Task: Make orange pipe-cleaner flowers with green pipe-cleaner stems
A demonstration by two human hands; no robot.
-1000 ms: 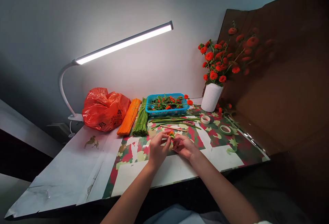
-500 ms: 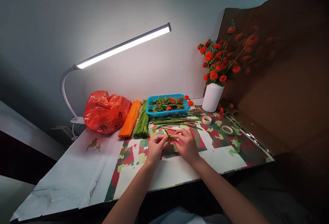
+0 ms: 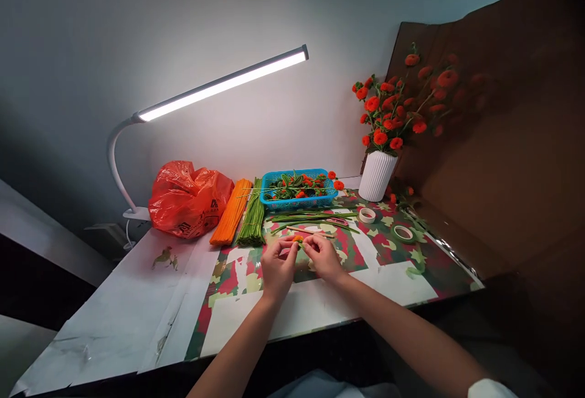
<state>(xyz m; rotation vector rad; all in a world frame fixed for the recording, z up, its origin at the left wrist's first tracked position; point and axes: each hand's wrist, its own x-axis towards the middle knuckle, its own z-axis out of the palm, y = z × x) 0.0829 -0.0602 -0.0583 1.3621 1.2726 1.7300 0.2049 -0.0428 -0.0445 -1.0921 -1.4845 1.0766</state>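
Between my two hands is a small orange flower with green parts, seemingly made of fuzzy pipe cleaner. My left hand pinches it from the left between thumb and fingers. From the right, the thumb and fingertips of my right hand close on its green side. Fingers cover much of the flower. Just beyond my hands lies a thin wooden stick. Past that, several loose green stems lie across the table, with a pink-handled tool partly under them.
A blue basket holds orange flowers and leaves. Left of it lie green and orange pipe cleaner bundles and a red bag. Rightward are a white tape roll, a green tape roll and a vase. A lamp shines above.
The flower has turned in my fingers, its orange side now facing up and away. My right hand's fingers have drawn in closer, and the wooden stick shows more fully.
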